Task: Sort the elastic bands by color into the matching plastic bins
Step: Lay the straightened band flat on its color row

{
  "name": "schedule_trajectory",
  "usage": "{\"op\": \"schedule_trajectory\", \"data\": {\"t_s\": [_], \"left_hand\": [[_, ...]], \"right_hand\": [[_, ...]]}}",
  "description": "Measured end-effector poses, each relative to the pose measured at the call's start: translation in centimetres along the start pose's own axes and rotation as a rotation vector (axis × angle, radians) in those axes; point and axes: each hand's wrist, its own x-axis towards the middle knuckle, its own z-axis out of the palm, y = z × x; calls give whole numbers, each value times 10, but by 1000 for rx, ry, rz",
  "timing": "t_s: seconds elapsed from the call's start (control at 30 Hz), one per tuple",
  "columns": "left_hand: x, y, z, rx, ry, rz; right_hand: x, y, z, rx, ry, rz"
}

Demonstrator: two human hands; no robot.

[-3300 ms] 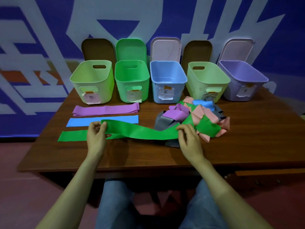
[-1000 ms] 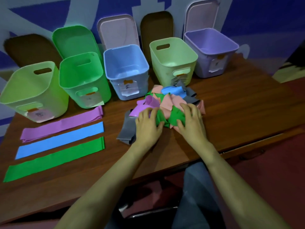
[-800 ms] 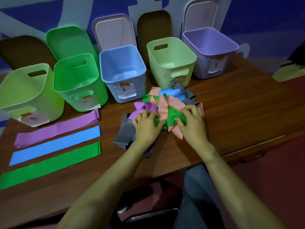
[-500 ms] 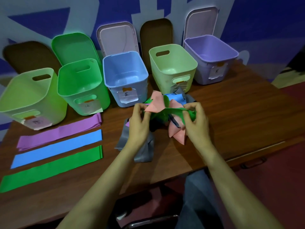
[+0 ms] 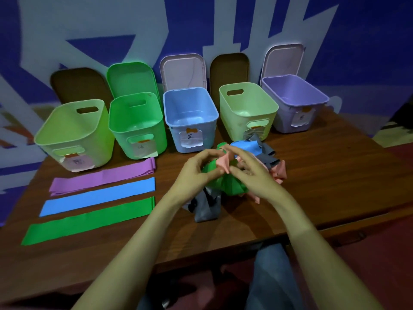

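A tangled pile of elastic bands lies mid-table: green [image 5: 232, 185], pink [image 5: 280, 173], blue [image 5: 245, 146] and grey [image 5: 207, 211]. My left hand [image 5: 195, 175] pinches a fold of the green band at the pile's top. My right hand [image 5: 253, 175] pinches a pink fold [image 5: 223, 164] just beside it. Three bands lie flat at the left: purple [image 5: 102, 177], blue [image 5: 98, 196], green [image 5: 89, 220]. Behind stand several open bins: lime [image 5: 73, 135], green [image 5: 138, 128], blue [image 5: 190, 121], pale green [image 5: 248, 113], purple [image 5: 295, 101].
Bin lids lean on the wall behind the bins. The brown wooden table [image 5: 335, 186] has bare surface to the right of the pile and along its front edge. My knees show below the table.
The green band I was laying out now lies flat at the left. Both hands moved to the pile, lifted green and pink folds, and have drawn closer together.
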Motion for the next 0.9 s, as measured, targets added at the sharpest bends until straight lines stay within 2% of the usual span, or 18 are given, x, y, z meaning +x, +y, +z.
{"op": "schedule_trajectory", "data": {"t_s": [0.07, 0.17, 0.23, 0.3, 0.4, 0.47, 0.53, 0.57, 0.6, 0.63, 0.7, 0.73, 0.8, 0.83, 0.9], "left_hand": [[0, 1, -4, 32, 40, -26], [0, -1, -14, 52, 142, -123], [-1, -4, -22, -2, 232, -159], [-2, -6, -26, -198, 319, -234], [-2, -1, -31, -609, 426, -285], [-2, 8, -37, -877, 504, -295], [-4, 10, -45, -1053, 622, -360], [-7, 7, -48, -1009, 647, -392], [-10, 0, -51, -852, 649, -420], [-13, -10, -56, -580, 617, -434], [-23, -27, -62, 11, 408, -421], [-27, -33, -63, 236, 276, -411], [-31, -41, -61, 528, 74, -396], [-32, -42, -59, 605, 40, -378], [-32, -46, -57, 614, 103, -312]], "right_hand": [[3, -2, 0, -141, 33, -9], [5, -7, -5, -181, 284, -118], [6, -12, -11, -185, 385, -179], [6, -17, -13, -209, 378, -193], [6, -15, -10, -239, 343, -120], [6, -12, -7, -115, 405, -32], [7, -4, -8, 141, 525, 62], [8, 0, -10, 249, 582, 112], [9, 4, -13, 340, 634, 170], [11, 8, -15, 426, 680, 233], [11, 12, -16, 506, 714, 318], [11, 15, -17, 407, 684, 309], [6, 16, -13, 57, 491, 242], [4, 19, -11, -100, 352, 199], [-2, 24, -6, -340, 128, 131]]}}
